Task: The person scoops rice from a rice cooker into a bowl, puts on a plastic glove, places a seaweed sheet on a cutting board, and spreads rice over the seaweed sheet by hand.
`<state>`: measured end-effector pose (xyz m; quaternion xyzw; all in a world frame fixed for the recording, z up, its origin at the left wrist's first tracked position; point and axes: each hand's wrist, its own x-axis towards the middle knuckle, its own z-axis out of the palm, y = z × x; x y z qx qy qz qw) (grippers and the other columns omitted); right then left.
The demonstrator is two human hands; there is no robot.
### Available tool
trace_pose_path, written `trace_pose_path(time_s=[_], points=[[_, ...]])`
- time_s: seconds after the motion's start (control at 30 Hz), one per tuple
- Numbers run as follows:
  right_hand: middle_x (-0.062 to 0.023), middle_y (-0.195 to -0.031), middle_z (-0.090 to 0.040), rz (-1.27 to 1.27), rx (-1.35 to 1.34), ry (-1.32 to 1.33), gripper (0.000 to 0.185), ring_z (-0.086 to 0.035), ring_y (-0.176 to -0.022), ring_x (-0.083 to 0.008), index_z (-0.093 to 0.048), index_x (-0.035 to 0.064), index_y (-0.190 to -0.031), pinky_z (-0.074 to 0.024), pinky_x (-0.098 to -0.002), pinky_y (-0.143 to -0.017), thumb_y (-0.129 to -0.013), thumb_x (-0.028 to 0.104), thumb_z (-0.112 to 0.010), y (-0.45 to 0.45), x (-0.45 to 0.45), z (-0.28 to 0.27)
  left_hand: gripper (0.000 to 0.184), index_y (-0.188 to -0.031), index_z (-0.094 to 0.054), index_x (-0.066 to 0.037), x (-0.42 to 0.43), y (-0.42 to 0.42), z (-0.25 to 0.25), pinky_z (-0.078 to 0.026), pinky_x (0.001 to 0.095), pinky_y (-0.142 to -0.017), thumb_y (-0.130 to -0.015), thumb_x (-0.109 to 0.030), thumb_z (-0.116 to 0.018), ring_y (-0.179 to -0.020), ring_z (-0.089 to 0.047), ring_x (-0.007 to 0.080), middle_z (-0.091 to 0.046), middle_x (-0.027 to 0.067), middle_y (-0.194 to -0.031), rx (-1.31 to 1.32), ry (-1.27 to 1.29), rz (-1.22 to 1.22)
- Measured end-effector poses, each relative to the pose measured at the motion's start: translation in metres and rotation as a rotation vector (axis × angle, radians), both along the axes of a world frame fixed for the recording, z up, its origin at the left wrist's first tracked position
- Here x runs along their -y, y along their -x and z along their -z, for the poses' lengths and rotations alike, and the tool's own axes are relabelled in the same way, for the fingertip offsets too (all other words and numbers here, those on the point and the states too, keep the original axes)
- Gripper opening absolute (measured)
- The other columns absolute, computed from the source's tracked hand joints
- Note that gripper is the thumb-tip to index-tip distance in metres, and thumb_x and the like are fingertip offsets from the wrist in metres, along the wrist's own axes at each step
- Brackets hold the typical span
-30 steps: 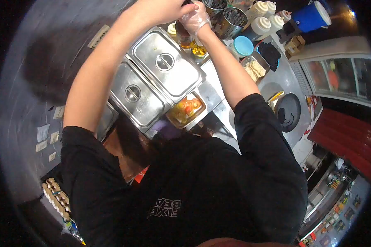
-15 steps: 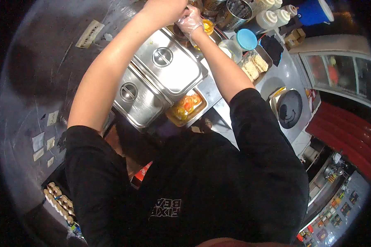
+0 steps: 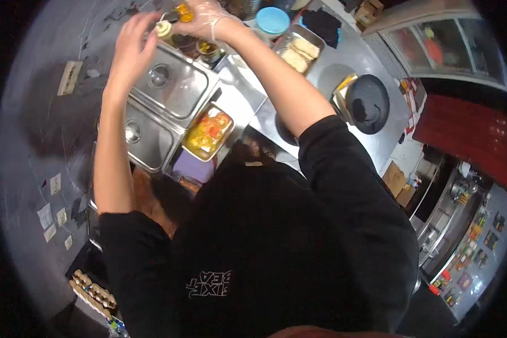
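Observation:
My left hand (image 3: 134, 48) is bare and raised at the upper left, its thumb apart from its stretched fingers, holding nothing that I can see. Just beside its fingertips is a pale cap with a nozzle (image 3: 163, 29); what it belongs to is blurred. My right hand (image 3: 205, 21) wears a clear plastic glove. Its fingers curl at a small orange-yellow item (image 3: 184, 12), whose kind I cannot make out. Below my hands are a lidded steel pan (image 3: 174, 87) and another lidded steel pan (image 3: 146, 135).
A steel tray of sliced tomatoes (image 3: 208, 132) sits in front of the pans. To the right stand a blue lid (image 3: 273, 21), a tray of noodle blocks (image 3: 299, 52) and a black round pan (image 3: 368, 104). Egg cartons (image 3: 93, 293) lie low at the left.
My hands were close together at the top; now they are apart, with the left lowered. The view has shifted, so the counter things appear farther left and the tomato tray shows more fully.

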<state>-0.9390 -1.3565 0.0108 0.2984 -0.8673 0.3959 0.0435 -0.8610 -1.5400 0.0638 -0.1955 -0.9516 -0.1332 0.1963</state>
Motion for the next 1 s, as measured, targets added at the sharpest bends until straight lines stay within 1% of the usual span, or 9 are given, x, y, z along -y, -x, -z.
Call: trace_pose_path(time_s=[0.07,0.17,0.27,0.3,0.37,0.47,0.6,0.77,1.0], points=[[-0.0238,-0.114,-0.060,-0.035,0.006,0.060,0.054,-0.056,-0.108,-0.0391,-0.058,0.0068,-0.119,-0.0463,-0.0443,-0.092,-0.078,0.042,-0.064,-0.031,-0.035,-0.032,0.027,-0.115,-0.058,-0.003,-0.011,-0.053,-0.006,-0.042,0.0365,-0.096,-0.089,-0.010,-0.053,-0.111,-0.054,0.0299,-0.058,0.0153,-0.115,-0.025,-0.195,-0.156],[-0.0190,-0.090,-0.065,-0.174,-0.101,0.153,0.036,-0.064,-0.084,-0.0337,-0.062,-0.0020,-0.094,-0.0491,-0.0408,-0.078,-0.094,0.032,-0.051,-0.083,-0.125,-0.046,0.023,-0.112,-0.059,0.000,-0.038,-0.135,0.010,-0.043,0.0327,-0.091,-0.091,-0.009,-0.051,-0.102,-0.057,0.0235,-0.061,0.0131,-0.108,0.065,-0.526,-0.404],[-0.0204,-0.093,-0.065,-0.064,0.363,-0.104,0.047,-0.062,-0.090,-0.0362,-0.063,-0.0015,-0.099,-0.0468,-0.0423,-0.083,-0.099,0.036,-0.034,-0.148,-0.250,-0.010,0.017,-0.106,-0.058,0.001,-0.069,-0.238,0.081,-0.044,0.0306,-0.089,-0.095,-0.008,-0.049,-0.098,-0.056,0.0172,-0.061,0.0080,-0.101,0.120,-0.779,-0.558],[-0.0220,-0.101,-0.064,0.053,0.562,-0.282,0.047,-0.061,-0.098,-0.0354,-0.063,0.0000,-0.105,-0.0453,-0.0413,-0.089,-0.100,0.037,-0.034,-0.167,-0.286,0.018,0.015,-0.104,-0.058,0.001,-0.084,-0.278,0.111,-0.044,0.0311,-0.088,-0.094,-0.006,-0.049,-0.096,-0.056,0.0187,-0.061,0.0085,-0.099,0.154,-0.801,-0.547],[-0.0246,-0.121,-0.056,0.153,0.463,-0.457,0.050,-0.053,-0.114,-0.0382,-0.056,0.0016,-0.120,-0.0421,-0.0435,-0.096,-0.096,0.043,-0.042,-0.214,-0.327,0.070,0.014,-0.100,-0.059,0.001,-0.125,-0.343,0.145,-0.044,0.0353,-0.084,-0.089,-0.001,-0.051,-0.089,-0.057,0.0251,-0.061,0.0135,-0.096,0.328,-0.629,-0.548],[-0.0162,-0.147,-0.030,0.175,0.335,-0.752,0.068,-0.031,-0.133,-0.0376,-0.038,0.0168,-0.141,-0.0330,-0.0517,-0.104,-0.084,0.049,-0.059,-0.255,-0.329,0.106,0.021,-0.101,-0.059,0.001,-0.185,-0.411,0.168,-0.046,0.0366,-0.077,-0.081,0.001,-0.051,-0.087,-0.058,0.0332,-0.059,0.0182,-0.094,0.582,-0.582,-0.472],[-0.0178,-0.139,-0.036,0.374,0.323,-0.679,0.057,-0.036,-0.128,-0.0377,-0.048,0.0223,-0.135,-0.0355,-0.0531,-0.100,-0.083,0.044,-0.061,-0.261,-0.316,0.144,0.017,-0.098,-0.060,0.000,-0.207,-0.475,0.221,-0.047,0.0392,-0.077,-0.084,-0.006,-0.052,-0.086,-0.059,0.0354,-0.060,0.0190,-0.092,0.740,-0.583,-0.566],[-0.0151,-0.102,-0.058,0.231,0.180,-0.688,0.029,-0.061,-0.094,-0.0357,-0.058,0.0115,-0.106,-0.0519,-0.0447,-0.080,-0.084,0.029,-0.062,-0.241,-0.324,0.170,0.021,-0.097,-0.062,-0.001,-0.180,-0.559,0.280,-0.047,0.0393,-0.078,-0.089,-0.017,-0.052,-0.088,-0.061,0.0365,-0.063,0.0196,-0.092,0.813,-0.684,-0.978],[-0.0233,-0.107,-0.063,0.047,0.364,-0.719,0.030,-0.063,-0.101,-0.0370,-0.058,0.0040,-0.106,-0.0509,-0.0442,-0.085,-0.083,0.023,-0.060,-0.207,-0.338,0.152,0.028,-0.097,-0.064,-0.002,-0.184,-0.606,0.276,-0.047,0.0340,-0.074,-0.094,-0.025,-0.049,-0.081,-0.062,0.0227,-0.066,0.0140,-0.086,1.031,-0.801,-1.279]])
